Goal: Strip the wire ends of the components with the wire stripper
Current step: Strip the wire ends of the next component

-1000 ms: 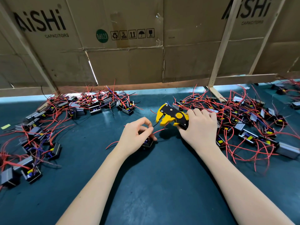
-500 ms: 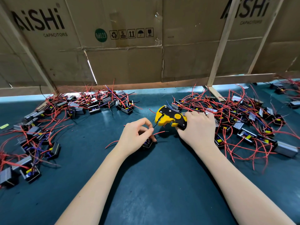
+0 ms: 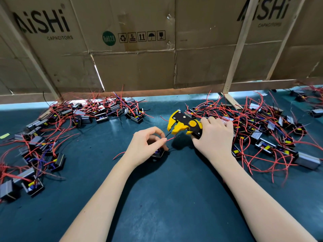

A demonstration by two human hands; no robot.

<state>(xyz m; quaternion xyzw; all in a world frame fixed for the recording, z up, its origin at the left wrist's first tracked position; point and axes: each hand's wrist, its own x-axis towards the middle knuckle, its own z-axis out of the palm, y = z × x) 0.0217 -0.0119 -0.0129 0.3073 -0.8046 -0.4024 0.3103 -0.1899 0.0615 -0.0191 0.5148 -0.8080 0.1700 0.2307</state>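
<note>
Bare mat [image 3: 166, 198] is seen in the near middle, between and below the two forearms. The left side is blocked by a heap of wired parts [image 3: 40, 137], which curves along the far edge to the middle. The right side is crowded by a second heap [image 3: 262, 135]. The far side is closed off by a cardboard wall [image 3: 139, 67].

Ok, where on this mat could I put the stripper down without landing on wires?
The green mat is bare between and below both forearms. Crowded: component piles left, back and right, behind the right hand.
</note>
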